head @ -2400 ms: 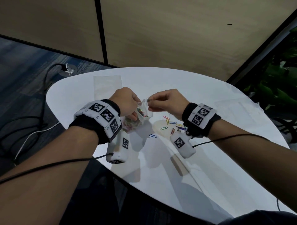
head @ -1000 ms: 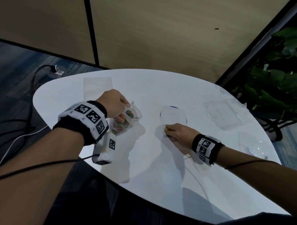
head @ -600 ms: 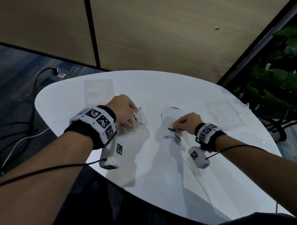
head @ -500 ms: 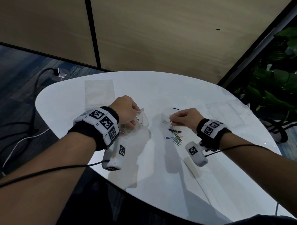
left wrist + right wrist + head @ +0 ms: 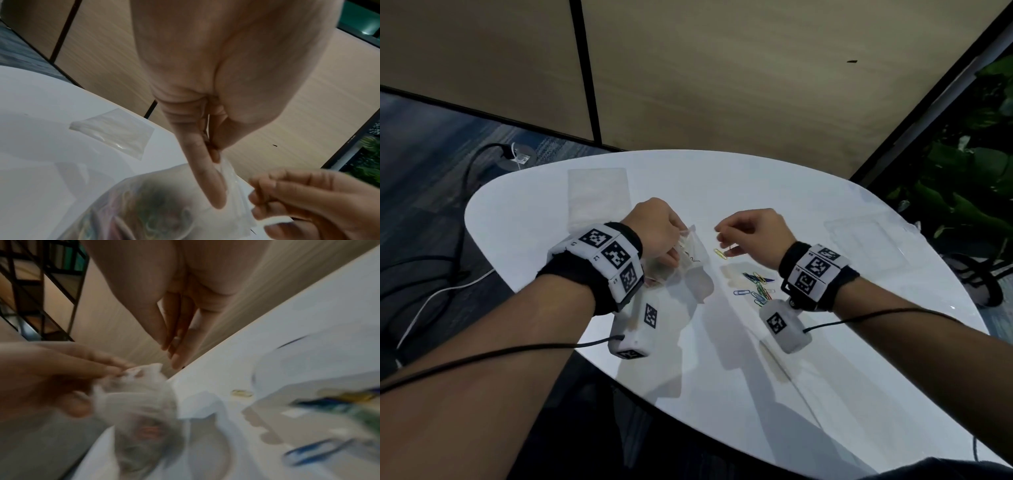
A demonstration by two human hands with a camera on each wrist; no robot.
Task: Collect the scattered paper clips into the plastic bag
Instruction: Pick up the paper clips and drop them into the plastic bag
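On the white tabletop (image 5: 825, 394), a flat empty clear sleeve (image 5: 598, 192) lies toward the far left edge, well apart from the work. A clear blister tray (image 5: 859, 240) sits near the far right edge, and a round clear lid (image 5: 308, 363) with a dark rim line rests just beyond the loose clips. Green plant leaves (image 5: 962, 192) stand off the right edge, and a cable (image 5: 431, 301) runs over the floor to the left. Nothing lies between the two hands.

The plastic bag (image 5: 690, 255) is small, clear and crumpled, held up off the tabletop near its middle, its mouth turned toward the right hand; its belly shows a blurred tangle of coloured clips. The left hand (image 5: 654, 229) pinches the bag's upper edge between thumb and fingers. The right hand (image 5: 753, 233) hovers just beside the bag's mouth with fingers curled and thumb close to the fingertips; whether it pinches a clip cannot be told.

A yellow paper clip (image 5: 720, 254) lies alone on the tabletop under the right hand's fingers. A cluster of paper clips (image 5: 758, 286) in blue, green and yellow lies nearer the front edge, by the right wrist; they overlap, so an exact count cannot be made, though about seven show.
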